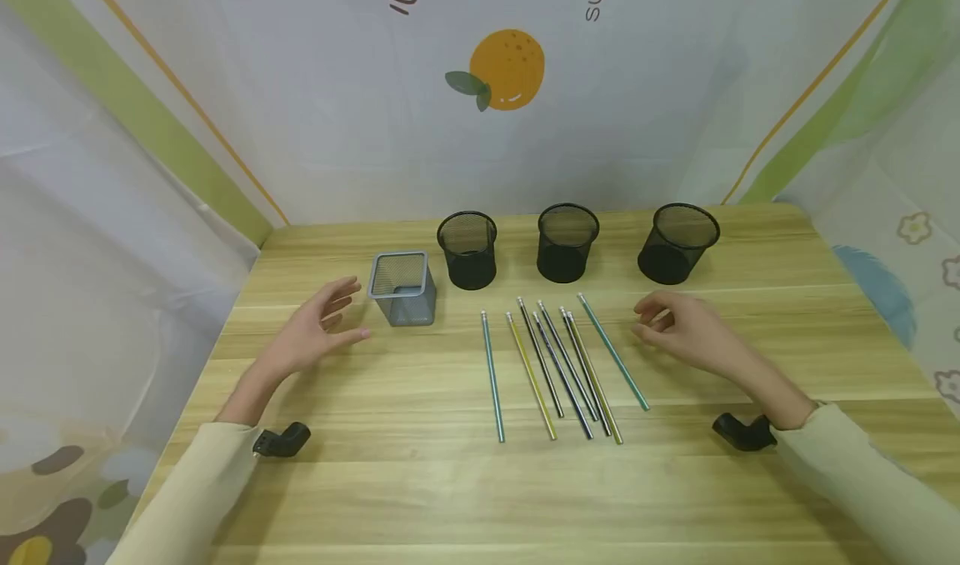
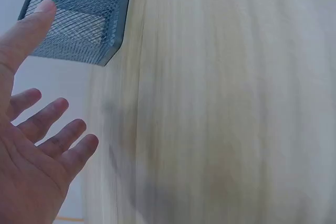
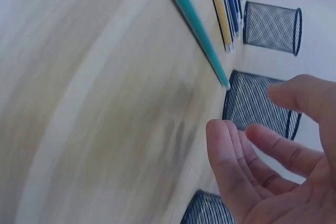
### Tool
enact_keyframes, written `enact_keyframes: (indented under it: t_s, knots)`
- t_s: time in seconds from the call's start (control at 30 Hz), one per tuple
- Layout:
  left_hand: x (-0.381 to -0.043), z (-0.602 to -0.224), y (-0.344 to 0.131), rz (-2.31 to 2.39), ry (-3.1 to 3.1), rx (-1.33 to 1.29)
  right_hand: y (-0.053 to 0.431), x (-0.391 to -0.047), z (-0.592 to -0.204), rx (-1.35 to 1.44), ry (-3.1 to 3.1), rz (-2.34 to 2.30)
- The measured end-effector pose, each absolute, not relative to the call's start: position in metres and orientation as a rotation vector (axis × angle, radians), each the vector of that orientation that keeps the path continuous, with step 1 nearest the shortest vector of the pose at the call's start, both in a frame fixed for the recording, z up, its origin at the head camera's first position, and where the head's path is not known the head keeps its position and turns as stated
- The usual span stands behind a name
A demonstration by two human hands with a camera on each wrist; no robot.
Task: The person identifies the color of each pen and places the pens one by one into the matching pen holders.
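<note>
My left hand, fingers spread and thumb out, is just left of a grey square mesh pen holder and holds nothing. In the left wrist view its palm and fingers stand beside the same mesh holder. Loosely bent and without anything in it, my right hand hovers right of a teal pencil. More pencils lie in a loose row: another teal pencil at the left, a yellow pencil, and several dark and gold ones, eraser ends pointing away from me.
Three round black mesh cups stand along the back: a left cup, a middle cup and a right cup. Behind the wooden table hangs a white curtain with an orange print.
</note>
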State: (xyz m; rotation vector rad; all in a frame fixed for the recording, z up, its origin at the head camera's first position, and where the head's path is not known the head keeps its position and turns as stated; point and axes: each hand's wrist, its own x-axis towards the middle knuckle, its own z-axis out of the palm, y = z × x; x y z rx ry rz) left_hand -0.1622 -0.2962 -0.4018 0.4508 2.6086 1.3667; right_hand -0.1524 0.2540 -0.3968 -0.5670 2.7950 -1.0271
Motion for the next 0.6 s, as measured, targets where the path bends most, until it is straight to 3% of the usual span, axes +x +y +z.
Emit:
enact_keyframes:
  t_s: [0.6]
  knots:
    - [-0.188, -0.402, -0.262, 1.591, 2.442, 0.432, 0.217, -0.165, -0.412, -0.482, 2.739, -0.923]
